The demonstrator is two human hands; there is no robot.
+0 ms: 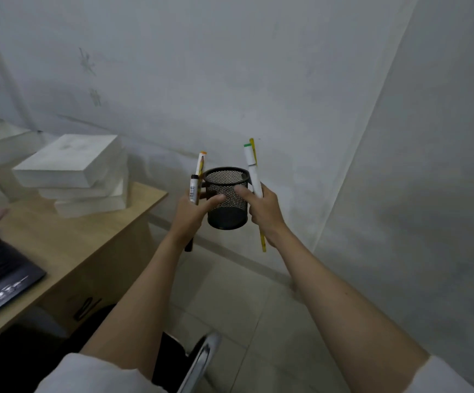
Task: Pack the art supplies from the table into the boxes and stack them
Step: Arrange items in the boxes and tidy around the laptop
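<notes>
Well out beyond the corner of the light wooden table (pixel 68 245), both hands held a black wire-mesh pen cup (pixel 226 201) in the air above the tiled floor (pixel 244 293). The left hand (pixel 193 215) pressed its thumb against the cup's near side while its curled fingers clutched a white marker with a black cap (pixel 193 190), a white pen with an orange tip (pixel 201 165) and a dark-ended pen whose end (pixel 189 246) poked out below the wrist. The right hand (pixel 261 214) laid its thumb on the mesh from the other side, and its fingers gripped a white marker with a green tip (pixel 252 171) together with a long yellow pencil (pixel 262 236) that ran down past the wrist. All these pens stood outside the cup, whose inside looked bare. On the table, well apart to the left, three white flat boxes (pixel 79 177) were stacked, slightly askew. A black laptop (pixel 0 273) lay at the table's near edge. White sleeves (pixel 88 375) covered both upper arms.
</notes>
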